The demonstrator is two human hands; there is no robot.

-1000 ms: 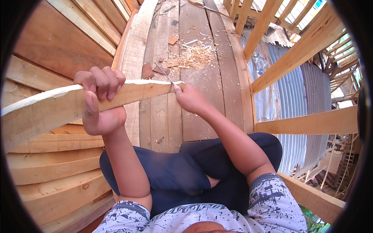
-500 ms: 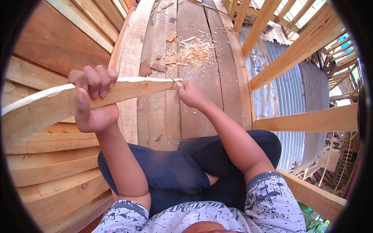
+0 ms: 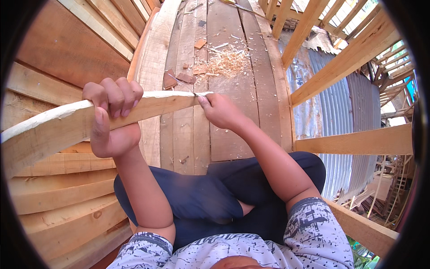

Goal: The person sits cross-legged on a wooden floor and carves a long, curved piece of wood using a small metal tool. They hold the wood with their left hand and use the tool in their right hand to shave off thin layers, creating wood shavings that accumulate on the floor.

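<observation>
A long curved wooden plank (image 3: 165,104) reaches from the left rim toward the middle, tapering to a narrow end. Its upper edge is pale and freshly cut. My left hand (image 3: 114,112) is closed round the plank, fingers over the top edge and thumb on the near face. At the narrow end my right hand (image 3: 219,110) is closed, thumb against the plank. A small dark blade-like tool (image 3: 195,94) pokes out by that thumb at the top edge; most of it is hidden in the fingers.
Wood shavings (image 3: 228,62) and reddish-brown chips (image 3: 186,78) lie on the plank floor (image 3: 233,134) ahead. Boards (image 3: 67,199) form a wall on the left. A wooden railing (image 3: 354,138) runs along the right, with corrugated metal sheets (image 3: 333,98) beyond it. My legs (image 3: 192,190) are folded below.
The dark tool tip has moved a little left along the plank's top edge, with my right thumb. My left hand has shifted slightly right and keeps its grip.
</observation>
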